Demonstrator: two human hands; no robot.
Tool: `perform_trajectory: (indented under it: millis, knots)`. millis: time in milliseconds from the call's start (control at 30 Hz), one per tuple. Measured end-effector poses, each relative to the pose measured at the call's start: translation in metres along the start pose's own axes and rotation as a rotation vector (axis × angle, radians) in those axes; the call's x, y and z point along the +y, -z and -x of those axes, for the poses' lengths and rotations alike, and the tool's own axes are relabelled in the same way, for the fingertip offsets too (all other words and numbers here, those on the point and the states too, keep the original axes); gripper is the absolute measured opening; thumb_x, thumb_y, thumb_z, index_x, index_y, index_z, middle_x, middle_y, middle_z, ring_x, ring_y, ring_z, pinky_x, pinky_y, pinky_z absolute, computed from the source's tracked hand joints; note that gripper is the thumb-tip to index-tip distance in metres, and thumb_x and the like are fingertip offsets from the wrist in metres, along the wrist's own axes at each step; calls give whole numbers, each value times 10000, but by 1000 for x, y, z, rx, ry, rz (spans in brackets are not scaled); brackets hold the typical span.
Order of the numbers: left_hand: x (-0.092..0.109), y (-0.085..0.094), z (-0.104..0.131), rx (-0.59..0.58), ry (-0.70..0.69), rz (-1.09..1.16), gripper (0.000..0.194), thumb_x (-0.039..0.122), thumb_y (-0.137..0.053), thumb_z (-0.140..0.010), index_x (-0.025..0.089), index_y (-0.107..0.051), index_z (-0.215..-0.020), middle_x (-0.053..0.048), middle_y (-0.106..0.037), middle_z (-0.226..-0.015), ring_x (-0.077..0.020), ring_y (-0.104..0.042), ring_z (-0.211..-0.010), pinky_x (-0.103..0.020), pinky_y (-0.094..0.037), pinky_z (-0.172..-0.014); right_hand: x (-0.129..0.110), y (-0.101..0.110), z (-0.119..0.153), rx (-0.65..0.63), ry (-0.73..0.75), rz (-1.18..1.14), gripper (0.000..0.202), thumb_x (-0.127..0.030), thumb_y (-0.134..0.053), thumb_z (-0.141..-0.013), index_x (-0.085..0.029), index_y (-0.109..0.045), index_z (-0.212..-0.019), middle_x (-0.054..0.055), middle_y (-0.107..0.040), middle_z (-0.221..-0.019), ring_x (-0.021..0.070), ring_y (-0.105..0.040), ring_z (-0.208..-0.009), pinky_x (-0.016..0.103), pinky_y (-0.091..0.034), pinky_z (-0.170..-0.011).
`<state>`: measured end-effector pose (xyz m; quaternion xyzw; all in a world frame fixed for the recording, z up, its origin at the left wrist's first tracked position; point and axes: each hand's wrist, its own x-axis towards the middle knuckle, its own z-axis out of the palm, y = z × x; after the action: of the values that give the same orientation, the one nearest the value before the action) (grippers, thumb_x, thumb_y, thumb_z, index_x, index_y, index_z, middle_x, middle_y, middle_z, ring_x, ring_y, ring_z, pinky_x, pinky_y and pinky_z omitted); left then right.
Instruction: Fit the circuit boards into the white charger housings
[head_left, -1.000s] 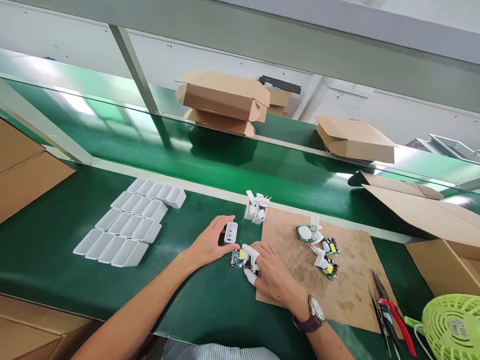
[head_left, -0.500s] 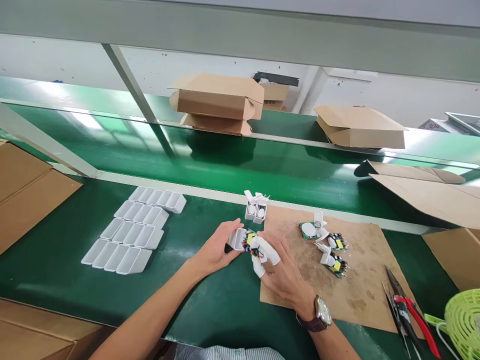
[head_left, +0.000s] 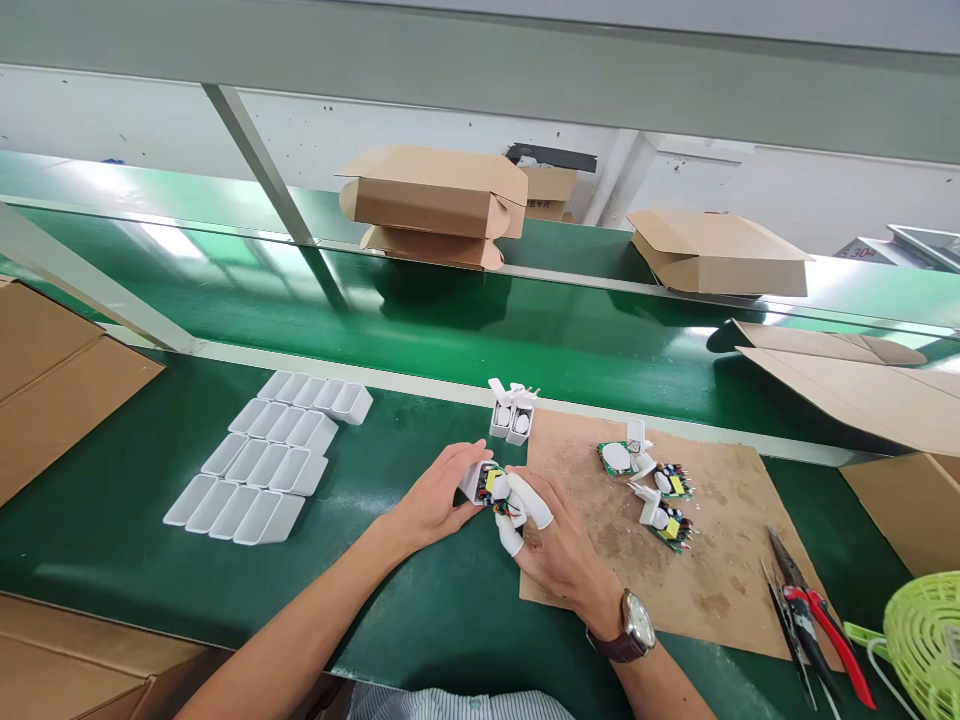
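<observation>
My left hand (head_left: 431, 500) is closed around a small white plastic housing (head_left: 470, 482), its open end turned to the right. In my right hand (head_left: 559, 535), with white finger cots on some fingers, is a circuit board (head_left: 495, 487) with a yellow component and a round white part. The board's left end sits inside the mouth of the housing. Just beyond my hands stand two filled housings (head_left: 512, 420) with white plug parts on top. More circuit boards (head_left: 671, 527) with white plug pieces lie on the brown cardboard sheet (head_left: 592, 570) to the right.
Rows of open white housings (head_left: 247, 460) stand at left. Pliers with red handles (head_left: 825, 620) and tweezers (head_left: 784, 625) lie at right beside a light-green basket-like object (head_left: 926, 640). Cardboard boxes (head_left: 435, 205) sit on the back ledge, with other cartons (head_left: 67, 390) at the sides.
The circuit board has moved left into the housing's open end, with my right hand shifting slightly left. My left hand keeps its hold on the housing.
</observation>
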<state>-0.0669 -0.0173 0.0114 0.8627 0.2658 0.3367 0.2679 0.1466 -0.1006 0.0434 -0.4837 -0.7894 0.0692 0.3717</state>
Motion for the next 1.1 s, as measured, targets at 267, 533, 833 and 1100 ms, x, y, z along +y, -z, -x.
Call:
perform_trajectory:
  millis: [267,533,833,1100]
  knots:
    - [-3,-2,2,-13,-2,4,754,217,-661,-965,277,-256,-1598,-166,-618,-1407,-329,-571,-1360,-571,-526,-1102,-2,0,-1,-13,-13,17,797,-94,-572,-953,-285,-220,-1643,133,-628,-1367,309,-611,-1268,510,-595,-1022]
    - [0,-1,0,1,-22,2,675,262,-648,-988,270,-304,-1569,-156,-616,-1414,-317,-561,-1358,-538,-526,-1106,3,-3,0,-3,-30,-1,785,-112,-566,-963,-311,-224,-1641,118,-633,-1341,298,-623,-1231,510,-606,-995]
    - [-1,0,1,-23,13,5,653,275,-658,-983,266,-336,-1550,-155,-606,-1422,-321,-546,-1368,-528,-521,-1113,3,-2,-2,-2,-34,6,768,-124,-565,-962,-293,-241,-1638,124,-639,-1326,299,-617,-1228,504,-603,-994]
    - [0,1,0,-35,17,14,646,281,-668,-978,251,-352,-1540,-161,-608,-1406,-326,-540,-1374,-523,-540,-1085,3,-1,-2,-17,-38,17,720,-141,-553,-969,-270,-271,-1619,129,-649,-1311,303,-635,-1219,504,-614,-981]
